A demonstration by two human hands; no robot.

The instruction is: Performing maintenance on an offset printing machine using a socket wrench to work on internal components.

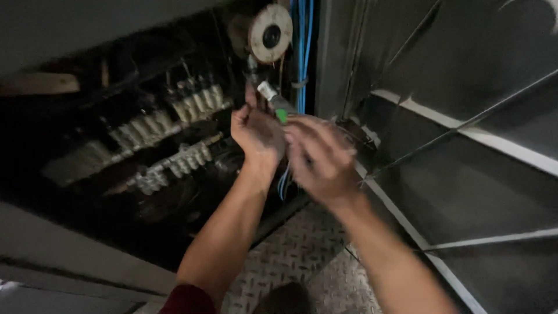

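Both my arms reach forward into a dark open machine bay. My left hand (257, 132) is closed around the lower end of a small cylindrical part with a white tip and a green band (275, 103), holding it upright. My right hand (319, 156) is blurred by motion; it sits just right of that part, with its fingers curled near the green band. Whether it grips the part I cannot tell. Thin blue wires (283, 181) hang down between my two wrists.
Rows of pale cylindrical fittings (174, 134) fill the bay at left. A round white disc with a dark hole (271, 32) sits above my hands, next to blue cables (303, 52). Grey panels with metal struts (465, 151) stand at right. Diamond-plate floor (302, 256) lies below.
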